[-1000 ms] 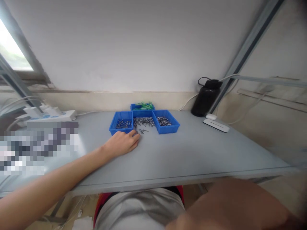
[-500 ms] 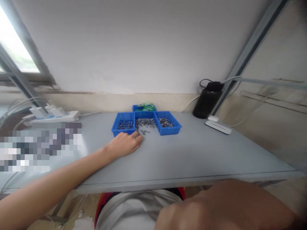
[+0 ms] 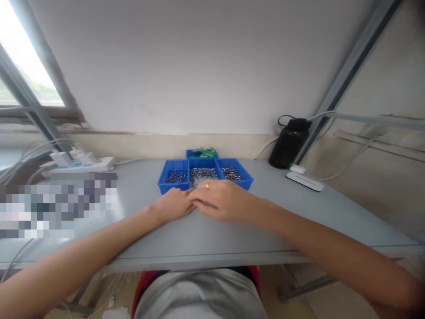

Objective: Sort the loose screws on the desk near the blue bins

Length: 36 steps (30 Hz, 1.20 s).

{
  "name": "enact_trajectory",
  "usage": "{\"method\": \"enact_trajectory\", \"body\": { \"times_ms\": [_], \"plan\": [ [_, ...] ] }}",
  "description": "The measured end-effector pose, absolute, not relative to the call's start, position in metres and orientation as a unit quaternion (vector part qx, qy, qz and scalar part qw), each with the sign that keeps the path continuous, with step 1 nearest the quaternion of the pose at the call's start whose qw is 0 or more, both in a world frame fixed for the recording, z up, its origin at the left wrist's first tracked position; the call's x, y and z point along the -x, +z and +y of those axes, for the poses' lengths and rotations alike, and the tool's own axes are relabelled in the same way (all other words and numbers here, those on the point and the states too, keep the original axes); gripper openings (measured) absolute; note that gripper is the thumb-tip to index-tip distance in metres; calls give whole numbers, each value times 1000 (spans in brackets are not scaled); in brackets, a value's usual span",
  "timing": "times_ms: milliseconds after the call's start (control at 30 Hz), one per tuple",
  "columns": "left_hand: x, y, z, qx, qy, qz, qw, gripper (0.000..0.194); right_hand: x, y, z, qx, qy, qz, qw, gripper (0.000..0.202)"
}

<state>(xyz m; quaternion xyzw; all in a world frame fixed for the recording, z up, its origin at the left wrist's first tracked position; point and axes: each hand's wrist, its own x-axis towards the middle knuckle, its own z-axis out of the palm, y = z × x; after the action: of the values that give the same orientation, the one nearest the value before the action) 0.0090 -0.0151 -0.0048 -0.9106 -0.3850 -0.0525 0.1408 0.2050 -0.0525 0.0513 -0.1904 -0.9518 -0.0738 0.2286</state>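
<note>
From my remote seat I log the wearer's body only. Both forearms are bare to the lower frame edge, with no sleeve, watch or wristband visible on either. The left hand point(image 3: 174, 204) carries no ring that I can see. The right hand point(image 3: 226, 201) wears a single gold-coloured ring point(image 3: 207, 185) on one finger. Below the arms I see a light grey garment point(image 3: 199, 294) over the torso, with a narrow strip of red fabric point(image 3: 141, 283) at its edges.
</note>
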Motion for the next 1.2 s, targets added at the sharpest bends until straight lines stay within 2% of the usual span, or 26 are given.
{"method": "enact_trajectory", "body": {
  "times_ms": [100, 300, 533, 700, 1000, 1200],
  "plan": [
    [-9, -6, -12, 919, -21, -356, 170, 28, -211, 25, -11, 307, -54, -940, 141, 21],
    [-10, -6, -11, 912, -13, -361, 196, 28, -221, -2, -4, 389, -23, -913, 119, 26],
    [-10, -3, -13, 911, 3, -353, 215, 29, -224, -3, 0, 383, 61, -914, 119, 33],
    [-9, -1, -14, 936, 14, -292, 197, 26, -226, -5, 6, 359, 83, -921, 130, 34],
    [-7, -2, -14, 967, -39, -199, 156, 26, -224, -7, 5, 337, 80, -926, 149, 33],
    [-6, -7, -10, 969, -95, -172, 149, 22, -222, -10, 8, 338, 86, -926, 143, 23]
  ]
}}
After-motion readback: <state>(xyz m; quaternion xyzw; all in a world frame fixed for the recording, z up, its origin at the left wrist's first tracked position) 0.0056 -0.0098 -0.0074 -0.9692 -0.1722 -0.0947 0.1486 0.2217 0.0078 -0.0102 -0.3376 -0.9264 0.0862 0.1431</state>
